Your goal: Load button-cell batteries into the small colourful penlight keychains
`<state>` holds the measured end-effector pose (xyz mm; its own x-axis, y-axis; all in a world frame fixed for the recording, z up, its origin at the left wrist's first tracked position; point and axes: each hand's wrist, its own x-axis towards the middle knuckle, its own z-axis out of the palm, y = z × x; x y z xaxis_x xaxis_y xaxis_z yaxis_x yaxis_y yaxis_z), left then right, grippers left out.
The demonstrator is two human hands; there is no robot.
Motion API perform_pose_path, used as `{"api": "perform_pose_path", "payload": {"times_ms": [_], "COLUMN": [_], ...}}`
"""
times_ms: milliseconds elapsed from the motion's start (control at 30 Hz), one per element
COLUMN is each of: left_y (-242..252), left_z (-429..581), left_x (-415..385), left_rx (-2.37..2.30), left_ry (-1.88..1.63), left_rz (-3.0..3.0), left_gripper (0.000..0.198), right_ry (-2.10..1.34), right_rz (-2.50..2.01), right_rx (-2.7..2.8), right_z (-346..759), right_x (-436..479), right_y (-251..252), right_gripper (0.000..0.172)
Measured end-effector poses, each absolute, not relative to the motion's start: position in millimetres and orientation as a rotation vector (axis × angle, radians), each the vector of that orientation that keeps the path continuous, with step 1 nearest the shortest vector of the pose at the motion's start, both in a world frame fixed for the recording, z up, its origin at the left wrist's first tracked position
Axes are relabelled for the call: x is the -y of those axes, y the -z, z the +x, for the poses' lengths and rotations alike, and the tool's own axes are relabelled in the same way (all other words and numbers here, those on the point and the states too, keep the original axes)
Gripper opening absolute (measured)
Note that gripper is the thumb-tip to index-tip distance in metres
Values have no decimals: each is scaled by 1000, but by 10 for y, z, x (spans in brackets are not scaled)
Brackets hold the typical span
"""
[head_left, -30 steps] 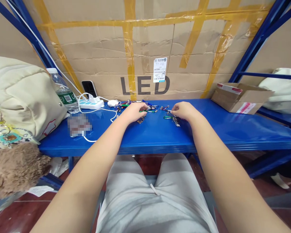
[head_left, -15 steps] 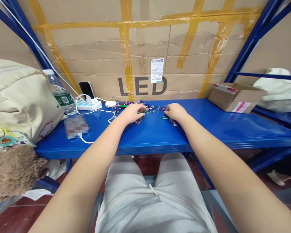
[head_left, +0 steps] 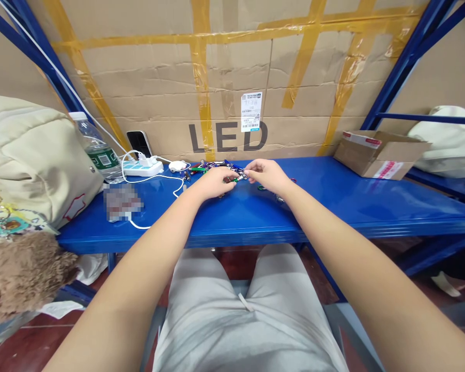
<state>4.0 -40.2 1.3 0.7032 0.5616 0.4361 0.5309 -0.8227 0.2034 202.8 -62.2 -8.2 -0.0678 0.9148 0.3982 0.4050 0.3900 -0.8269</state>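
Above the blue table, my left hand (head_left: 216, 182) is closed on a small green metal clip, probably a carabiner (head_left: 238, 179), mostly hidden by the fingers. My right hand (head_left: 267, 173) pinches at the clip's silvery end; what exactly sits between its fingertips is too small to tell. Behind my left hand lies a pile of small coloured metal clips (head_left: 213, 165) in red, blue, green and purple. Under and beside my right hand rest a few more clips (head_left: 279, 198), partly covered by it.
A white power strip (head_left: 141, 168) with cables, a water bottle (head_left: 101, 152) and a blurred-out device (head_left: 123, 202) are on the left of the table (head_left: 225, 227), beside a cream bag (head_left: 34, 155). An open cardboard box (head_left: 380, 155) stands at the right. Taped cardboard (head_left: 155, 93) backs the table.
My right hand has moved left and slightly up from the small clips to meet my left hand at the green clip. My left hand has barely shifted.
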Motion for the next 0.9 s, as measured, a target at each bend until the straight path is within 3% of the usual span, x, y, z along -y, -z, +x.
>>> {"api": "perform_pose_path", "payload": {"times_ms": [300,600,900], "left_y": [41,98,53], "left_z": [65,78,79], "left_x": [349,286,299], "left_rx": [-888,-743,-651], "left_ry": [-834,-975,-1160], "left_rz": [2824,2943,3407], "left_gripper": [24,22,27], "right_ry": [-711,-460,-1094], "right_rz": [-1066,-1008,-997], "right_rx": [1682,1876,1472], "right_z": [2042,2093,2151], "right_x": [610,639,692], "right_y": [111,115,66], "right_gripper": [11,14,22]}}
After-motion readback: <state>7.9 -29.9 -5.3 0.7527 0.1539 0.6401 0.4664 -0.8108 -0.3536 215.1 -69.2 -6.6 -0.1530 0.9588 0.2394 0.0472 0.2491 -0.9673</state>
